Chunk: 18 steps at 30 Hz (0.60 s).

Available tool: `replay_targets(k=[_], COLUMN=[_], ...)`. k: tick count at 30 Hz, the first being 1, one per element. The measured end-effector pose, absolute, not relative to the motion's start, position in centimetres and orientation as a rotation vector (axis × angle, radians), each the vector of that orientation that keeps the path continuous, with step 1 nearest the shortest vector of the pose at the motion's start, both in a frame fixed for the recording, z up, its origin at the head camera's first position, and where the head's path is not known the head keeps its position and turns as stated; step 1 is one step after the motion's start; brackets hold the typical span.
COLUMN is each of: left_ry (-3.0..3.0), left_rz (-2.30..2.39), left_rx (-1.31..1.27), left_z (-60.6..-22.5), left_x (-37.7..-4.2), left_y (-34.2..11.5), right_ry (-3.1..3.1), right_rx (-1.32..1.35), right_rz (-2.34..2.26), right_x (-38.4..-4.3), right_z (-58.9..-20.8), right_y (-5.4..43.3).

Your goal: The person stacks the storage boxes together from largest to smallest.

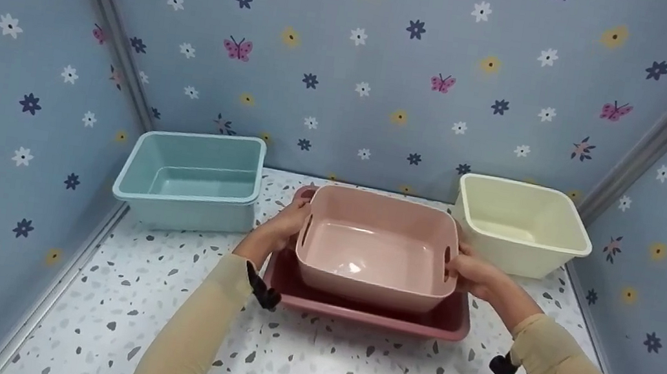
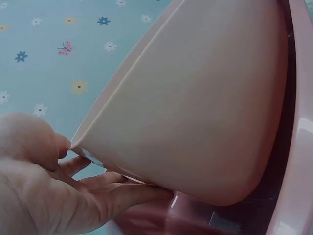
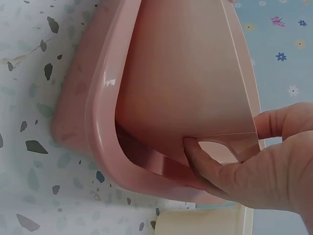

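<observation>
A light pink storage basin [image 1: 370, 248] with a handle slot at each end is held partly inside a larger dark pink basin [image 1: 377, 319]. My left hand [image 1: 284, 224] holds its left end, thumb at the rim and fingers along the outside by the slot, as the left wrist view shows. At the other end my right hand [image 1: 481, 275] pinches the rim around the handle slot. In the right wrist view the fingers [image 3: 205, 164] lie on the outer wall below that slot. The light basin shows nothing inside it.
A light blue bin [image 1: 189, 212] stands at the back left, and a cream bin [image 1: 510, 254] at the back right, close to my right hand. Flower-patterned panels [image 1: 349, 72] enclose the speckled white tabletop [image 1: 307, 372] at the back and both sides.
</observation>
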<state>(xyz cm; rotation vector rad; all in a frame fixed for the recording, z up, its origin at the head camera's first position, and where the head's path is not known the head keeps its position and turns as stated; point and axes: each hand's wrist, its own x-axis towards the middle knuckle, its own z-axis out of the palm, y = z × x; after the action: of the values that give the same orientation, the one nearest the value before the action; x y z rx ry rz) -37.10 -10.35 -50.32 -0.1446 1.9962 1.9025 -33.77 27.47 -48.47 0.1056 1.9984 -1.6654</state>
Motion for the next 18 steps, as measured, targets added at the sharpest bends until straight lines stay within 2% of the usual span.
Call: replay_targets(k=[18], left_ry=[1.957], left_rz=[1.93], left_rx=[-0.213], left_z=[-51.8], left_x=[-37.5], left_y=[-9.6], right_ry=[1.996], right_rx=[0.079], right_rz=[-1.669], right_x=[-33.9], right_z=[-49.4], right_y=[27.5])
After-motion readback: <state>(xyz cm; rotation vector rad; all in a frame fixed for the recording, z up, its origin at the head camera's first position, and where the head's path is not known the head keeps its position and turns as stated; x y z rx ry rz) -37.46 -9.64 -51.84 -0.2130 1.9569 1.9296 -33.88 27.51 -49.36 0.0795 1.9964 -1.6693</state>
